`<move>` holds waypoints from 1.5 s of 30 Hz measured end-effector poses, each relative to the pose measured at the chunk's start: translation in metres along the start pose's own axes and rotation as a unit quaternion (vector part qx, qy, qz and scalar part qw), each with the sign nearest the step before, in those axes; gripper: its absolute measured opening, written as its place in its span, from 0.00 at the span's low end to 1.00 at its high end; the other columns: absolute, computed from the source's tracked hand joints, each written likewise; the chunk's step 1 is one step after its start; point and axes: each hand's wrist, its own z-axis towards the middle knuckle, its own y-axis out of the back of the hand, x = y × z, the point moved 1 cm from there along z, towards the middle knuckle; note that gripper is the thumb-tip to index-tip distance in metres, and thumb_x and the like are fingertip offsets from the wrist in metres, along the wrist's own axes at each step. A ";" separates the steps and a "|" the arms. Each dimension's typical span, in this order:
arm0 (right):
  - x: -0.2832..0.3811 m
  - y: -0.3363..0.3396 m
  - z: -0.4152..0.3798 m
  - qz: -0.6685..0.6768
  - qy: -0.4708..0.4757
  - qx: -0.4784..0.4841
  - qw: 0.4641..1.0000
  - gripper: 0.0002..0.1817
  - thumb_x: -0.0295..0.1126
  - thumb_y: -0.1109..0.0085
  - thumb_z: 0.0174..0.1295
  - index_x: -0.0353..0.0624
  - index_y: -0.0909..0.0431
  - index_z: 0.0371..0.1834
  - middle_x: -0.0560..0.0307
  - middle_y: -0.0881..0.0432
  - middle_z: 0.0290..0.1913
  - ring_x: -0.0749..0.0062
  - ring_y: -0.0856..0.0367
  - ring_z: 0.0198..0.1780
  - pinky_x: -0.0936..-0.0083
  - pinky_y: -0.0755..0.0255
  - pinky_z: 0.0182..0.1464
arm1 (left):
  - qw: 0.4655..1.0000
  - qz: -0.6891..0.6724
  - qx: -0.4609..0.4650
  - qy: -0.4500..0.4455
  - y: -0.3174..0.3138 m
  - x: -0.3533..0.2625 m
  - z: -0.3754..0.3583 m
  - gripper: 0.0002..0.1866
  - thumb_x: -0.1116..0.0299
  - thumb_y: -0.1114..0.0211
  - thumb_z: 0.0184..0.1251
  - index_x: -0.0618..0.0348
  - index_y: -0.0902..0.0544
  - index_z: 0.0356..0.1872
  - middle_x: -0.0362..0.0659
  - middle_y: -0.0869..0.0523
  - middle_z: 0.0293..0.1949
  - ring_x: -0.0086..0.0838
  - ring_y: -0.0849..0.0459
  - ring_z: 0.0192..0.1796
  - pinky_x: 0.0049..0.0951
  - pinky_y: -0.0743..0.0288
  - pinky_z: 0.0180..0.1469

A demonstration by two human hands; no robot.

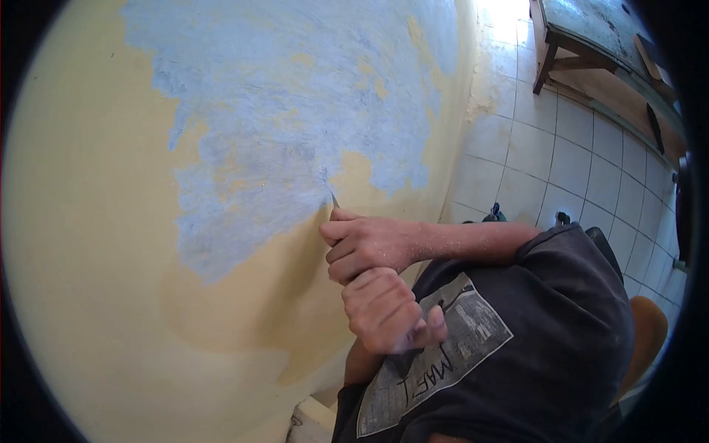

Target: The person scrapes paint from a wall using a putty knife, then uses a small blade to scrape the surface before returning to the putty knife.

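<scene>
My right hand (377, 244) is closed around a scraper, with its fingers and the back of the hand towards me. Only a narrow piece of the scraper's metal blade (335, 200) shows past the fingers, pointing at the wall (244, 133). The handle is hidden. Just below, my left hand (384, 310) is curled and touches the right hand, its thumb out to one side; what lies inside its fingers is hidden. Blue-grey patches show across the pale yellow wall, and the blade meets it by a yellow spot. Pale dust specks my right forearm.
Light floor tiles (528, 151) run along the wall's foot to the right. A worn wooden table (591, 22) stands at the upper right. An orange-brown rounded object (648, 340) is behind my dark shirt. A pale boxy edge (314, 421) shows at the bottom.
</scene>
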 end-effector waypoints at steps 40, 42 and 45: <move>-0.015 0.010 -0.006 0.014 -0.021 -0.025 0.999 0.14 0.42 0.40 0.53 0.49 0.33 0.20 0.64 0.28 0.25 0.63 0.34 0.40 0.61 0.41 0.49 | 0.998 0.063 -0.008 -0.019 -0.012 0.007 -0.007 0.19 0.73 0.43 0.56 0.62 0.36 0.08 0.40 0.34 0.10 0.28 0.34 0.11 0.25 0.40 0.17; -0.006 0.003 -0.007 0.008 -0.006 -0.030 1.000 0.14 0.42 0.40 0.52 0.49 0.32 0.20 0.64 0.28 0.25 0.62 0.34 0.40 0.61 0.41 0.49 | 0.998 0.062 0.001 -0.005 -0.008 0.014 -0.008 0.19 0.71 0.42 0.56 0.62 0.35 0.08 0.40 0.34 0.10 0.28 0.34 0.11 0.25 0.40 0.17; -0.012 0.007 -0.006 -0.004 -0.009 -0.036 0.999 0.13 0.42 0.40 0.51 0.50 0.32 0.20 0.64 0.28 0.25 0.62 0.33 0.41 0.60 0.42 0.49 | 0.999 0.016 0.002 -0.031 -0.012 -0.003 0.001 0.18 0.73 0.42 0.55 0.62 0.35 0.08 0.41 0.33 0.10 0.28 0.33 0.12 0.25 0.40 0.17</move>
